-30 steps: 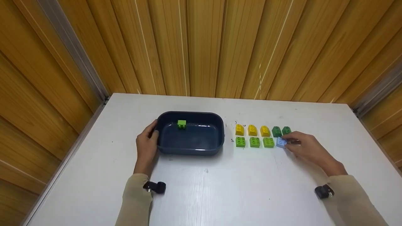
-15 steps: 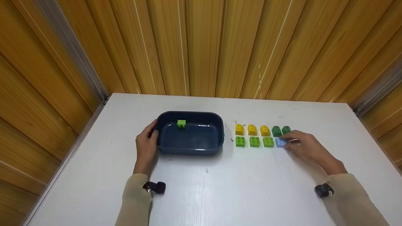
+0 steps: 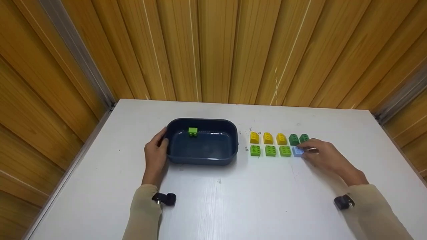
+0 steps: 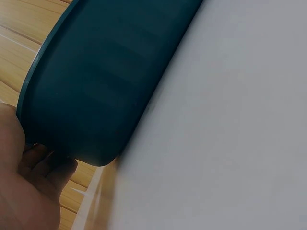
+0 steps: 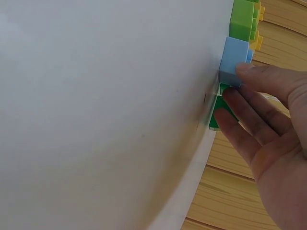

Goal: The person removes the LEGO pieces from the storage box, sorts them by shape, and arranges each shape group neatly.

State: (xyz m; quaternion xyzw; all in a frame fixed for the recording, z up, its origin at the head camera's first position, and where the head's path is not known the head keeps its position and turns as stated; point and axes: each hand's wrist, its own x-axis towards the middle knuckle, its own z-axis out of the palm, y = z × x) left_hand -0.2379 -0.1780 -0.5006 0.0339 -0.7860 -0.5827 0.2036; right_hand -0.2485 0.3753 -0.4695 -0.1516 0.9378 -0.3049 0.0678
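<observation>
My right hand (image 3: 325, 155) pinches a light blue toy brick (image 3: 297, 151) at the right end of the front row of bricks. In the right wrist view the thumb lies on the near face of that brick (image 5: 233, 60), and the other fingers are partly hidden behind it. My left hand (image 3: 156, 151) grips the left end of a dark blue rectangular plastic tub (image 3: 200, 161); in the left wrist view its fingers (image 4: 62, 173) bend against the end wall. Inside the tub, near the back wall, a lime green brick (image 3: 192, 131) lies tipped on its side.
Beside the light blue brick, several lime green bricks (image 3: 270, 151) continue the front row. Behind them stand yellow sloped bricks (image 3: 268, 138) and two dark green ones (image 3: 294, 139), the right one partly covered by my hand. A wood-patterned wall (image 3: 213, 50) rises behind the white table (image 3: 213, 206).
The light blue brick has shifted slightly left and settled straighter in line with the lime green bricks, my right hand still on it. My left hand and the tub have stayed put.
</observation>
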